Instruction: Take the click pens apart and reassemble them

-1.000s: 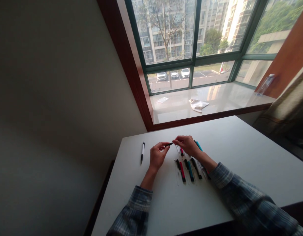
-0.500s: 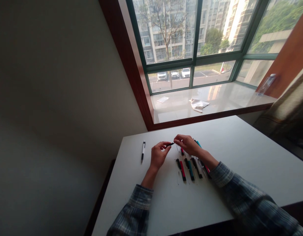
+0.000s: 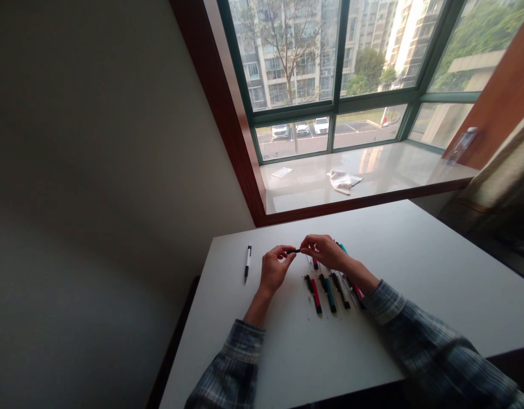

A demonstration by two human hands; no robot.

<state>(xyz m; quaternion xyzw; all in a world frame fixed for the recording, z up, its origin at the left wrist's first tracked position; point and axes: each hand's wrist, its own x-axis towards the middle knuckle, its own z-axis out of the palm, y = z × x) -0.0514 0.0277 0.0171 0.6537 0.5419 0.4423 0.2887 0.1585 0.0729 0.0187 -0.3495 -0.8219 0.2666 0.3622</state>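
Observation:
Between my two hands is a small black pen part (image 3: 293, 251), held level above the table. My left hand (image 3: 275, 269) pinches its left end with thumb and fingers. At its right end, the fingertips of my right hand (image 3: 323, 250) are closed on it; any finer piece there is too small to make out. Below my right hand lie disassembled pens: a red barrel (image 3: 316, 296), a teal barrel (image 3: 330, 295) and a grey-black one (image 3: 342, 291), with black upper parts and thin refills beside them. More pen pieces are partly hidden under my right hand and forearm.
A white-and-black pen (image 3: 247, 263) lies whole on the white table (image 3: 330, 358), left of my hands. Beyond the far edge, the window sill (image 3: 304, 193) holds a crumpled cloth (image 3: 344, 182), a paper (image 3: 282, 172) and a clear bottle (image 3: 460, 146). A wall rises at left.
My right hand has shifted very slightly, its fingertips now lower and closer around the right end of the black part. My left hand and the pens on the table stay put.

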